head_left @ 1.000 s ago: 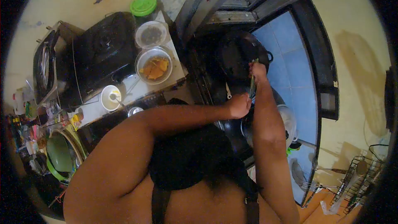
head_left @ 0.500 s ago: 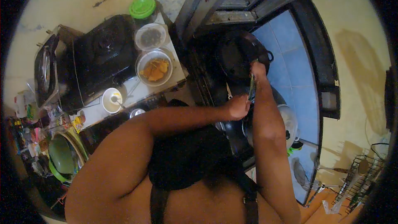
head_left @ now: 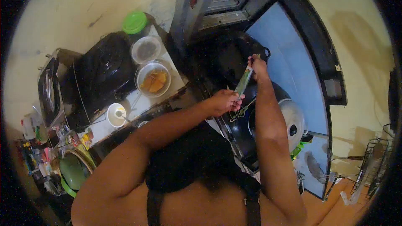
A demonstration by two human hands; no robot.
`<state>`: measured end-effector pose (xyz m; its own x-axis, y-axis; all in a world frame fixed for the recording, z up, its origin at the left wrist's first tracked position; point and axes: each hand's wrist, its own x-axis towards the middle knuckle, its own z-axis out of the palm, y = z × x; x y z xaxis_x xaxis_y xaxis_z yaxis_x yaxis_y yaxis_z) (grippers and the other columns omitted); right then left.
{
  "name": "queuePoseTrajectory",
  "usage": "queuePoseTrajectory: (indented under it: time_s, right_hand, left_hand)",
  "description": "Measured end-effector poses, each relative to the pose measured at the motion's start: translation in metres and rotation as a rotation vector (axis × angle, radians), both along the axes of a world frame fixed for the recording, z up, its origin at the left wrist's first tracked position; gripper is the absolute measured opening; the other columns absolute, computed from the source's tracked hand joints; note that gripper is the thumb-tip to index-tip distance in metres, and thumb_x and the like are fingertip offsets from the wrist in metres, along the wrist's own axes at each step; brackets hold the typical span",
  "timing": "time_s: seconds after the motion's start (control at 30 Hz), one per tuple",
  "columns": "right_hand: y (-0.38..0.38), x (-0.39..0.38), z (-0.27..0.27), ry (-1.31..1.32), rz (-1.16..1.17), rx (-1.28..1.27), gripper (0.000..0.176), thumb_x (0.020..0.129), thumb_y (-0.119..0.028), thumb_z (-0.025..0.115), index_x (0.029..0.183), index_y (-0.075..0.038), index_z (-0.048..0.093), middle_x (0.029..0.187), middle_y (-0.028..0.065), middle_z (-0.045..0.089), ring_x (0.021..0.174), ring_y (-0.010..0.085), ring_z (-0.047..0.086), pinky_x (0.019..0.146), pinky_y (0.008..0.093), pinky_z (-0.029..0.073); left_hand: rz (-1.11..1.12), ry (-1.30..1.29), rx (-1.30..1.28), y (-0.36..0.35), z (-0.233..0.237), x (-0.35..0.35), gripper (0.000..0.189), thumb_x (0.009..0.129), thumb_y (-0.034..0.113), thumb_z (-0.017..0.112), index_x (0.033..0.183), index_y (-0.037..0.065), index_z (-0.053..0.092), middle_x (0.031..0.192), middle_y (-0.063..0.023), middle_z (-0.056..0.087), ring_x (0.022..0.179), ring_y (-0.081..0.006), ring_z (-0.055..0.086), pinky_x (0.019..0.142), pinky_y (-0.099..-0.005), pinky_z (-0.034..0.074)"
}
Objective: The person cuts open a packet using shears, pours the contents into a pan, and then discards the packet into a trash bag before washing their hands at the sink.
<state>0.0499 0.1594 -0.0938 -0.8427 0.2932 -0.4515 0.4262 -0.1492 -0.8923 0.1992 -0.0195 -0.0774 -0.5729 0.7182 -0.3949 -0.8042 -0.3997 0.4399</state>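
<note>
A narrow green and whitish packet (head_left: 243,83) is stretched between my two hands. My left hand (head_left: 228,101) grips its lower end, fingers closed round it. At the upper end my right hand (head_left: 258,66) is closed on it, close to the handle of a dark wok (head_left: 234,54). The wok sits on the black stove, its inside too dark to make out. Below my left hand lies a pair of scissors (head_left: 238,114) with its looped handles showing.
A clear bowl of orange-brown pieces (head_left: 153,79), a tub of dark contents (head_left: 146,50), a green-lidded jar (head_left: 134,22) and a white cup with a spoon (head_left: 117,115) stand on the left counter. A pot lid (head_left: 293,130) lies beyond my right forearm.
The view has shifted and turned slightly. My left hand has moved left and up, the packet now shows more plainly between both hands, and the scissors' handles have come into sight.
</note>
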Motion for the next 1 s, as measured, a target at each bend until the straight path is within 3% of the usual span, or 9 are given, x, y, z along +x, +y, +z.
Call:
queuePoseTrajectory:
  time_s: [0.1, 0.2, 0.27, 0.37, 0.47, 0.7, 0.8, 0.87, 1.0]
  right_hand:
    - [-0.014, 0.019, 0.049, -0.118, 0.199, 0.061, 0.027, 0.086, -0.032, 0.048, 0.087, -0.005, 0.054, 0.07, 0.0041, 0.056, 0.058, 0.0139, 0.052, 0.053, 0.0282, 0.045]
    - [-0.029, 0.057, 0.061, -0.085, 0.44, -0.105, 0.03, 0.083, -0.032, 0.053, 0.098, -0.006, 0.055, 0.083, 0.0056, 0.058, 0.066, 0.0156, 0.055, 0.06, 0.0289, 0.047]
    - [-0.036, 0.081, 0.051, -0.142, 0.621, -0.054, 0.035, 0.083, -0.027, 0.054, 0.109, -0.004, 0.05, 0.075, 0.0047, 0.056, 0.063, 0.0154, 0.055, 0.061, 0.0311, 0.049]
    - [-0.056, 0.112, 0.055, -0.113, 0.476, -0.459, 0.033, 0.086, -0.024, 0.046, 0.112, -0.003, 0.048, 0.062, 0.0034, 0.051, 0.05, 0.0159, 0.053, 0.053, 0.0322, 0.051]
    - [-0.056, 0.119, 0.04, -0.087, 0.4, -0.41, 0.025, 0.087, -0.022, 0.044, 0.103, -0.005, 0.051, 0.066, 0.002, 0.052, 0.049, 0.0129, 0.048, 0.053, 0.0321, 0.049]
    - [-0.062, 0.102, 0.015, 0.054, 0.196, -0.16, 0.024, 0.087, -0.019, 0.042, 0.095, 0.001, 0.052, 0.069, 0.009, 0.056, 0.054, 0.0174, 0.054, 0.047, 0.029, 0.047]
    - [-0.056, 0.093, 0.014, 0.095, 0.231, -0.136, 0.022, 0.087, -0.018, 0.042, 0.089, 0.001, 0.052, 0.076, 0.0137, 0.058, 0.063, 0.0202, 0.056, 0.048, 0.0301, 0.048]
    - [-0.057, 0.092, 0.025, 0.087, 0.152, -0.214, 0.021, 0.087, -0.017, 0.042, 0.084, 0.001, 0.052, 0.08, 0.0149, 0.058, 0.069, 0.0222, 0.057, 0.052, 0.0325, 0.049]
    - [-0.064, 0.1, 0.039, -0.001, 0.091, -0.27, 0.02, 0.087, -0.015, 0.039, 0.084, -0.001, 0.053, 0.077, 0.0118, 0.061, 0.064, 0.0194, 0.057, 0.058, 0.0314, 0.047]
  left_hand:
    - [0.074, 0.12, -0.068, 0.004, -0.006, -0.008, 0.026, 0.087, 0.022, 0.044, 0.099, 0.0, 0.049, 0.068, -0.0042, 0.047, 0.05, -0.0143, 0.044, 0.043, -0.025, 0.037]
    - [0.147, 0.158, -0.137, 0.004, -0.005, -0.025, 0.022, 0.087, 0.022, 0.042, 0.09, 0.002, 0.05, 0.062, -0.0031, 0.045, 0.044, -0.0125, 0.04, 0.037, -0.0249, 0.032]
    - [0.213, 0.09, -0.195, 0.003, 0.001, -0.038, 0.016, 0.087, 0.02, 0.042, 0.08, 0.008, 0.049, 0.057, -0.003, 0.044, 0.042, -0.0119, 0.041, 0.034, -0.0252, 0.03]
    - [0.212, 0.14, -0.133, 0.003, -0.002, -0.044, 0.014, 0.086, 0.02, 0.042, 0.078, 0.01, 0.046, 0.058, -0.003, 0.045, 0.04, -0.0123, 0.04, 0.033, -0.0257, 0.029]
    - [0.076, 0.281, -0.186, 0.001, -0.001, -0.045, 0.012, 0.085, 0.022, 0.042, 0.089, 0.011, 0.045, 0.057, -0.0007, 0.04, 0.041, -0.0118, 0.037, 0.034, -0.0255, 0.028]
    - [0.051, 0.298, -0.311, 0.003, -0.004, -0.046, 0.011, 0.084, 0.019, 0.042, 0.088, 0.01, 0.045, 0.054, -0.0008, 0.038, 0.04, -0.0119, 0.037, 0.034, -0.0273, 0.03]
    - [-0.066, 0.557, -0.388, 0.004, -0.027, -0.04, 0.013, 0.083, 0.018, 0.042, 0.09, 0.008, 0.048, 0.053, -0.0015, 0.038, 0.039, -0.013, 0.037, 0.034, -0.0282, 0.031]
    - [-0.111, 0.693, -0.453, 0.003, -0.031, -0.033, 0.023, 0.083, 0.023, 0.042, 0.08, 0.002, 0.052, 0.061, -0.006, 0.055, 0.051, -0.0164, 0.055, 0.043, -0.03, 0.043]
    - [-0.288, 1.103, -0.442, -0.016, 0.014, -0.047, 0.025, 0.081, 0.023, 0.046, 0.082, -0.001, 0.053, 0.064, -0.0075, 0.057, 0.062, -0.0172, 0.059, 0.052, -0.0309, 0.048]
